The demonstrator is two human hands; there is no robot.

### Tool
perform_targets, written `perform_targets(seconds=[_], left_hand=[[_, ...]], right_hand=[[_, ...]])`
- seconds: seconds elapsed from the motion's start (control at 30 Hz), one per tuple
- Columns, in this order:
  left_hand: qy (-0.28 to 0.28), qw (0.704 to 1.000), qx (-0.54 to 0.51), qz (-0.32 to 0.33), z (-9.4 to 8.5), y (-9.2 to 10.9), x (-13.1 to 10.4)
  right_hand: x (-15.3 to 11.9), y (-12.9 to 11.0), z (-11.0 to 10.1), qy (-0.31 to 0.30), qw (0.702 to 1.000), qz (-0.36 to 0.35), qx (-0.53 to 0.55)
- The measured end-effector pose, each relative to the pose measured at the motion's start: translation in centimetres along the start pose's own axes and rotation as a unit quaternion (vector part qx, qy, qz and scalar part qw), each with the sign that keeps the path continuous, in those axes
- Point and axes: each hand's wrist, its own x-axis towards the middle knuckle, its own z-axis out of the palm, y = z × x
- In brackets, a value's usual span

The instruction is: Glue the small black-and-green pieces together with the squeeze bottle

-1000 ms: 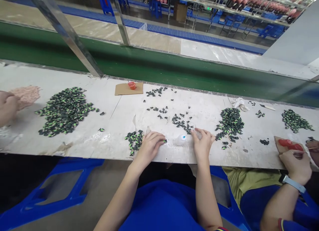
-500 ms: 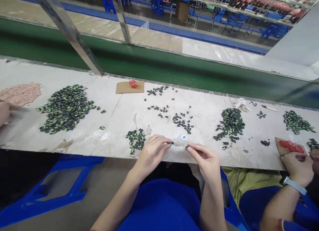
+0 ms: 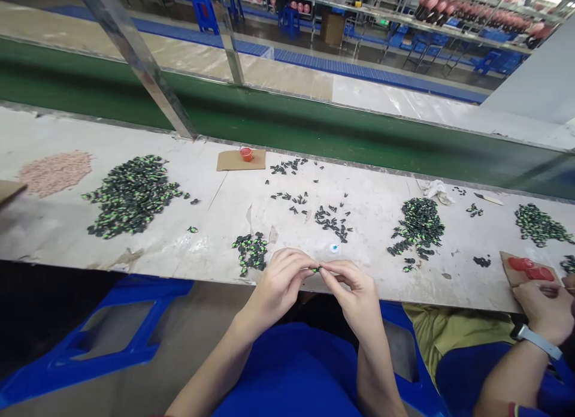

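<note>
My left hand (image 3: 281,280) pinches a small black-and-green piece (image 3: 315,269) over the table's near edge. Fingertip to fingertip with it, my right hand (image 3: 353,285) is closed on a tiny dark piece, mostly hidden by the fingers. The two pieces meet between my hands. Just beyond the fingers stands a small whitish bottle with a blue tip (image 3: 334,248). A small heap of black-and-green pieces (image 3: 250,253) lies left of my left hand. Loose dark V-shaped pieces (image 3: 332,222) are scattered farther back.
Larger black-and-green heaps lie left (image 3: 132,195) and right (image 3: 420,225) on the white table (image 3: 224,225). A red cup (image 3: 246,154) sits on cardboard at the back. At right, a co-worker's hand (image 3: 545,306) works near red cups (image 3: 539,274). A metal post (image 3: 148,69) rises behind.
My right hand has moved left to meet my left hand, bringing its tiny piece to the black-and-green one. The co-worker's hand at far left has gone out of view; cardboard shows there.
</note>
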Motion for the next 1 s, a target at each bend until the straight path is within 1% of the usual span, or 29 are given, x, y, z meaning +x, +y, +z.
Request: perform_targets(seconds=[0.1, 0.17, 0.23, 0.4, 0.57, 0.73, 0.8, 0.87, 0.9, 0.93, 0.97, 1.0], left_hand=[[-0.006, 1.0, 0.0, 0.006, -0.2, 0.0, 0.0], [-0.011, 1.0, 0.001, 0.011, -0.4, 0.0, 0.0], [-0.015, 1.0, 0.003, 0.013, -0.5, 0.1, 0.0], [-0.005, 1.0, -0.011, -0.019, -0.5, 0.2, -0.2], [0.012, 0.998, -0.036, -0.048, -0.8, 0.2, -0.6], [-0.008, 0.997, -0.04, -0.07, -0.9, 0.0, -1.0], [-0.036, 0.995, -0.044, -0.08, -0.9, -0.1, -1.1], [-0.089, 0.991, -0.051, -0.088, -1.0, -0.5, -1.0], [-0.117, 0.988, -0.047, -0.088, -1.1, -0.8, -0.8], [-0.138, 0.986, -0.033, -0.086, -1.3, -1.3, -0.7], [-0.148, 0.985, -0.008, -0.086, -1.6, -2.0, -0.6], [-0.141, 0.986, 0.028, -0.089, -1.9, -2.9, -0.5]], right_hand=[[0.0, 0.1, 0.0, -0.031, 0.999, -0.002, -0.006], [0.1, 0.0, 0.0, -0.055, 0.998, -0.016, -0.028], [0.1, -0.1, -0.1, -0.065, 0.996, -0.038, -0.054], [0.1, 0.0, 0.5, -0.049, 0.99, -0.099, -0.087], [0.0, 0.0, 1.3, -0.018, 0.987, -0.14, -0.075], [-0.1, 0.2, 1.6, -0.018, 0.983, -0.155, -0.091], [-0.2, 0.7, 1.2, -0.043, 0.982, -0.155, -0.097], [-0.5, 1.4, 0.3, -0.07, 0.983, -0.139, -0.099], [-0.6, 1.9, -0.4, -0.073, 0.984, -0.127, -0.102], [-0.6, 2.5, -1.2, -0.063, 0.986, -0.115, -0.106], [-0.6, 3.0, -2.1, -0.037, 0.987, -0.104, -0.116], [-0.5, 3.6, -3.0, 0.003, 0.987, -0.093, -0.132]])
